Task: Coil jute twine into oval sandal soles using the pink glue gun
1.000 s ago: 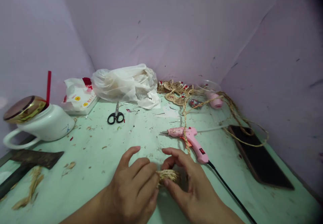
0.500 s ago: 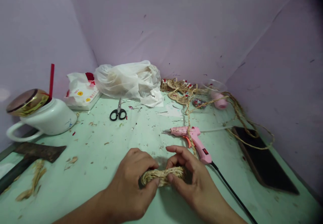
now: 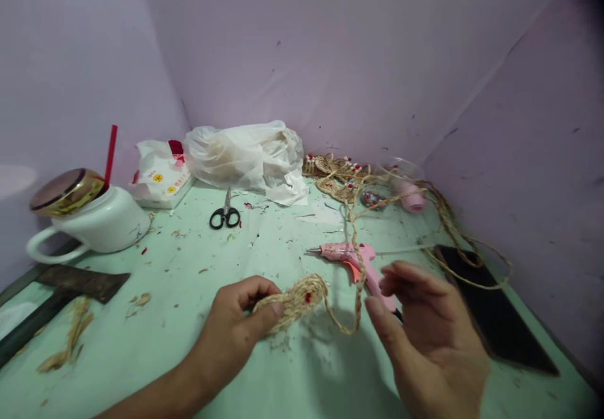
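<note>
A coiled piece of braided straw cord [image 3: 302, 299] with a small red spot near its middle is pinched by its left end in my left hand [image 3: 245, 315]. From its right end the loose braided cord [image 3: 357, 262] loops down, then runs up across the glue gun toward the back. My right hand [image 3: 429, 331] is raised to the right of the coil with fingers apart and nothing in it. Behind its fingertips lies the pink glue gun [image 3: 342, 252], nozzle pointing left, its handle partly hidden by the hand.
Black-handled scissors [image 3: 225, 216] lie at centre left. On the left are a white mug [image 3: 101, 224] and a hammer-like tool [image 3: 85, 282]. A plastic bag [image 3: 245, 155] and beaded straw pieces [image 3: 337, 186] line the back. A dark phone-like slab [image 3: 500, 318] lies at right.
My right hand has let go of the coil and moved right. My left hand has turned the coil so its flat face with the red spot shows. The view has shifted slightly.
</note>
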A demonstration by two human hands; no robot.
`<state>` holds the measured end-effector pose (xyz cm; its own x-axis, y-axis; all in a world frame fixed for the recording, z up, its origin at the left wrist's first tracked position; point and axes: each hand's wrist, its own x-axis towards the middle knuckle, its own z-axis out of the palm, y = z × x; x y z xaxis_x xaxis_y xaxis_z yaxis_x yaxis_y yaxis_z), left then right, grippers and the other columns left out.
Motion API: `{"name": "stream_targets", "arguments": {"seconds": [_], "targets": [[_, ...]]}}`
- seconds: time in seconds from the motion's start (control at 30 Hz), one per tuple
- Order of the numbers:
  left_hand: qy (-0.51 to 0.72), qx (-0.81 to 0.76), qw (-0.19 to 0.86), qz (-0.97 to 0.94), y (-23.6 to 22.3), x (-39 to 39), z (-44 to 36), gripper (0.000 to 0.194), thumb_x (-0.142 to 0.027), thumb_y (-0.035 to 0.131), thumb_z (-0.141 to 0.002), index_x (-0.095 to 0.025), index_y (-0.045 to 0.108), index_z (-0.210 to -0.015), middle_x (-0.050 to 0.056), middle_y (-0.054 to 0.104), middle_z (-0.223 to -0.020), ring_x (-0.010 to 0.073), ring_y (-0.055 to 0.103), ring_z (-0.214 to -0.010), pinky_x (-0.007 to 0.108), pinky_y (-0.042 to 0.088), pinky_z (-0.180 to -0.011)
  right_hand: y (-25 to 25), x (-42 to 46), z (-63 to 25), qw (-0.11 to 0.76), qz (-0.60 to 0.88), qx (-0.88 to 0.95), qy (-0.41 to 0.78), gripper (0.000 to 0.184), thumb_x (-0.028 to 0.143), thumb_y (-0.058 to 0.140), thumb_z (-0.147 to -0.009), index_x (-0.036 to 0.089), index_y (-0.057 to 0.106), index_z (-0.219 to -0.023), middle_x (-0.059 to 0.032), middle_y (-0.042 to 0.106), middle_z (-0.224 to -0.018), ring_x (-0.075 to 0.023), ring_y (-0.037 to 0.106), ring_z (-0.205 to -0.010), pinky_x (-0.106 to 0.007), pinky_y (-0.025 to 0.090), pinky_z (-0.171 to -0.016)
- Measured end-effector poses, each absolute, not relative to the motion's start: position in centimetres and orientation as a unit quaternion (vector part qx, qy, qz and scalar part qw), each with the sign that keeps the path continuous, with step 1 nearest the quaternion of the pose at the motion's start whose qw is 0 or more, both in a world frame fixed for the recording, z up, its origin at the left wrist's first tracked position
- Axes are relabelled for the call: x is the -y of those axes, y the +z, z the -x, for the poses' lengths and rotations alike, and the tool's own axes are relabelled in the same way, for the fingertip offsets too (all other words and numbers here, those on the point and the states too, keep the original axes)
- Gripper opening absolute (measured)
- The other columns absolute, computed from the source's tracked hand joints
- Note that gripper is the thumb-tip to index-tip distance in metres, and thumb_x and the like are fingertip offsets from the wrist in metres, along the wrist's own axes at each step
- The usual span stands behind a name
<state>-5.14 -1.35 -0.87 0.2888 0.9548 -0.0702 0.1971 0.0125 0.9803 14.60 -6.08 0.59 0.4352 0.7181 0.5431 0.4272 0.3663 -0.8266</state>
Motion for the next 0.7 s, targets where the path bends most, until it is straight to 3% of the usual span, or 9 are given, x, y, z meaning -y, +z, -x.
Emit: {"name": "stream_targets", "arguments": {"seconds": [0.07,0.17,0.27,0.37,0.57,0.63,0.7], "targets": [[0.386,-0.476,0.611,-0.5,-0.3,0.9,5.2,0.022,-0.038,0.065,-0.07,-0.017,0.061,-0.071,-0.003,0.054,-0.058,0.0095,0.045,-0.052,0.021,0.034,-0.049,0.7,6.2,-14.5,0.667,0.534,0.509,0.104,0.017,0.012,0.062,-0.077,0.026,0.058,-0.086,-0.0005,0.055,-0.081,-0.0157,0.053,-0.071,-0.027,0.045,-0.06],[0.423,-0.433,0.709,-0.362,0.4,0.4,5.2,0.024,-0.035,0.072,-0.065,-0.015,0.061,-0.072,-0.002,0.056,-0.062,0.0079,0.047,-0.054,0.021,0.039,-0.054,0.3,6.6,-13.8,0.586,0.534,0.585,0.171,0.01,0.015,0.062,-0.077,0.025,0.06,-0.075,0.0007,0.059,-0.069,-0.0155,0.056,-0.063,-0.026,0.047,-0.057],[0.383,-0.387,0.786,-0.292,0.7,0.8,4.9,0.03,-0.027,0.079,-0.057,-0.013,0.064,-0.079,0.002,0.062,-0.071,0.0093,0.053,-0.059,0.022,0.044,-0.06,-0.3,6.7,-12.8,0.486,0.541,0.616,0.302,0.018,0.024,0.061,-0.079,0.022,0.065,-0.096,-0.0027,0.067,-0.08,-0.0155,0.061,-0.063,-0.026,0.051,-0.059],[0.32,-0.355,0.826,-0.301,0.3,1.8,4.5,0.037,-0.025,0.082,-0.053,-0.01,0.065,-0.082,0.006,0.065,-0.074,0.0112,0.057,-0.062,0.021,0.043,-0.058,-0.4,6.7,-12.1,0.46,0.508,0.624,0.374,0.029,0.026,0.058,-0.081,0.02,0.061,-0.109,-0.0052,0.069,-0.092,-0.0154,0.063,-0.069,-0.026,0.053,-0.064],[0.3,-0.307,0.853,-0.298,-0.2,2.0,4.3,0.029,-0.027,0.079,-0.063,-0.008,0.068,-0.082,0.003,0.06,-0.065,0.0079,0.052,-0.054,0.019,0.039,-0.052,-0.2,6.6,-12.8,0.472,0.467,0.683,0.304,0.02,0.022,0.057,-0.081,0.02,0.064,-0.101,-0.0042,0.068,-0.085,-0.0155,0.063,-0.069,-0.028,0.052,-0.065],[0.316,-0.303,0.861,-0.258,-0.2,1.4,4.5,0.026,-0.026,0.08,-0.061,-0.01,0.067,-0.076,0.002,0.058,-0.061,0.0074,0.05,-0.05,0.019,0.038,-0.05,-0.1,6.0,-14.4,0.47,0.514,0.68,0.23,0.015,0.026,0.055,-0.082,0.021,0.065,-0.093,-0.0055,0.069,-0.086,-0.0189,0.064,-0.077,-0.032,0.051,-0.071],[0.325,-0.304,0.869,-0.217,-0.2,0.8,4.8,0.025,-0.023,0.081,-0.058,-0.012,0.064,-0.074,0.0,0.057,-0.06,0.0079,0.05,-0.05,0.02,0.038,-0.05,0.2,4.9,-16.6,0.454,0.618,0.628,0.132,0.023,0.036,0.053,-0.082,0.021,0.066,-0.094,-0.0085,0.069,-0.096,-0.025,0.063,-0.091,-0.039,0.047,-0.081]]}}
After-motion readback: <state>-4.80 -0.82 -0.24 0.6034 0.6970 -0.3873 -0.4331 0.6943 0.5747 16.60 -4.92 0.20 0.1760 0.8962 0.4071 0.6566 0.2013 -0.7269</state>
